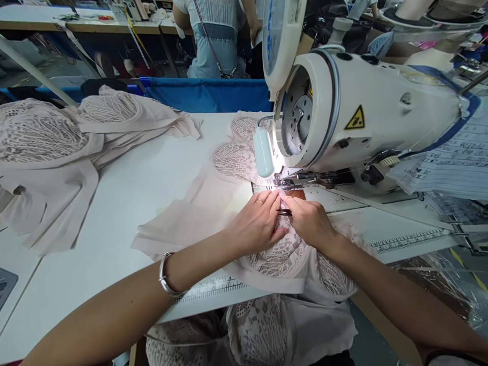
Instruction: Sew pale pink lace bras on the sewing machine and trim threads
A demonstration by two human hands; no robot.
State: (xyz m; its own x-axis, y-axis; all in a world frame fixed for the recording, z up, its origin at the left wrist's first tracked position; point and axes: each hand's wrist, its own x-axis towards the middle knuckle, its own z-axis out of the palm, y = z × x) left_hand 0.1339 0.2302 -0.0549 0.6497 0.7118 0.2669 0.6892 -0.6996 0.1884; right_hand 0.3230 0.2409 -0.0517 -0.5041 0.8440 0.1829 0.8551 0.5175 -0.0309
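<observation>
A beige lace bra (280,259) lies under the sewing machine's presser foot (277,181) and hangs over the table's front edge. My left hand (256,222), with a ring and a bangle, is closed on its fabric just in front of the foot, fingers together. My right hand (309,219) pinches the same strip from the right, its fingertips meeting the left ones. A small dark tool (284,212), perhaps thread snips, shows between the hands and seems tucked in the right one. The needle point is hard to make out in the lamp's glare.
The white sewing machine (366,112) fills the right, with a pale green lamp (264,152) at its head. More lace bras (41,134) are piled at left. Handwritten papers (450,162) hang at right. Beyond a blue cloth trough (209,94) is another person (215,40).
</observation>
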